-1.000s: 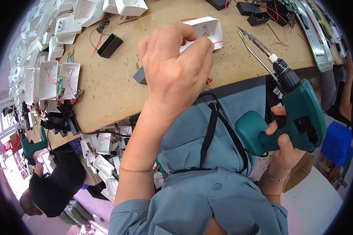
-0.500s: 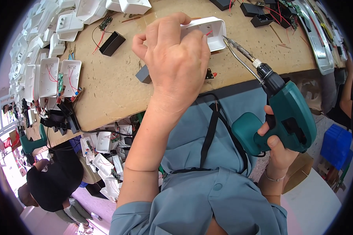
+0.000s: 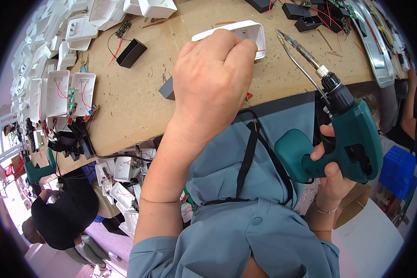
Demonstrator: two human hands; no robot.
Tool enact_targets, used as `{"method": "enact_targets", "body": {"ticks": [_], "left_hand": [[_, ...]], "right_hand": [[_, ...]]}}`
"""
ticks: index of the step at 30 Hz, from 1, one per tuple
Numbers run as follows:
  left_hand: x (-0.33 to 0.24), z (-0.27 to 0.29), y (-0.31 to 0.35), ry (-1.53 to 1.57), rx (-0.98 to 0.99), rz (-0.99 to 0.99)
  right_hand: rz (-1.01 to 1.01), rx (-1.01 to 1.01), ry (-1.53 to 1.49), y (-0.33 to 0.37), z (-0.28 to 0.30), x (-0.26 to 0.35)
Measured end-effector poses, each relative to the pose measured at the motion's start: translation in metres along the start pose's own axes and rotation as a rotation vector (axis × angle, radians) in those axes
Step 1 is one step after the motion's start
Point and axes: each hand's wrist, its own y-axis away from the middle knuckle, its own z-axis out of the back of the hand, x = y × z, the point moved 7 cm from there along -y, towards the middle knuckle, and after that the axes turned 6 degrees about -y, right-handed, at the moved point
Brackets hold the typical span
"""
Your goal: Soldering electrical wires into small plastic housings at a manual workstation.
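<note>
My right hand [image 3: 333,178] grips a green pistol-shaped soldering gun [image 3: 359,125]. Its metal tip and thin feed tube point up and left, apart from the work. Over the bench, my left hand [image 3: 213,81] is closed, knuckles up, in front of a white plastic housing [image 3: 257,33]. A red wire [image 3: 260,50] shows at the edge of its curled fingers, across the housing's rim. The fingertips themselves are hidden behind the hand. A dark grey box [image 3: 167,88] sits partly covered beside my left wrist.
White housings [image 3: 81,30] pile up at far left, and wired ones [image 3: 58,92] lie nearer. A black box [image 3: 131,53] with a circuit board stands left of centre. More black boxes [image 3: 308,23] and a metal tray [image 3: 373,46] lie at right. Another person [image 3: 65,213] works at lower left.
The soldering gun has moved right and slightly away from the housing. My left hand has turned and come slightly nearer to me, and its fingers look more tightly curled.
</note>
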Motion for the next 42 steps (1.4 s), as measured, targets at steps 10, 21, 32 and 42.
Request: {"method": "enact_targets", "body": {"ticks": [10, 21, 32, 42], "left_hand": [[0.006, 0.007, 0.0, -0.204, -0.025, 0.119], [0.011, -0.004, 0.0, -0.287, -0.08, 0.238], [0.013, -0.01, 0.0, -0.293, -0.087, 0.258], [0.014, -0.012, 0.0, -0.34, -0.042, 0.249]], "right_hand": [[-0.031, 0.009, 0.008, 0.001, 0.0, -0.002], [-0.083, 0.081, 0.028, 0.004, -0.013, -0.014], [-0.147, 0.107, 0.05, 0.0, -0.019, -0.024], [-0.107, 0.096, 0.034, -0.009, -0.023, -0.026]]}}
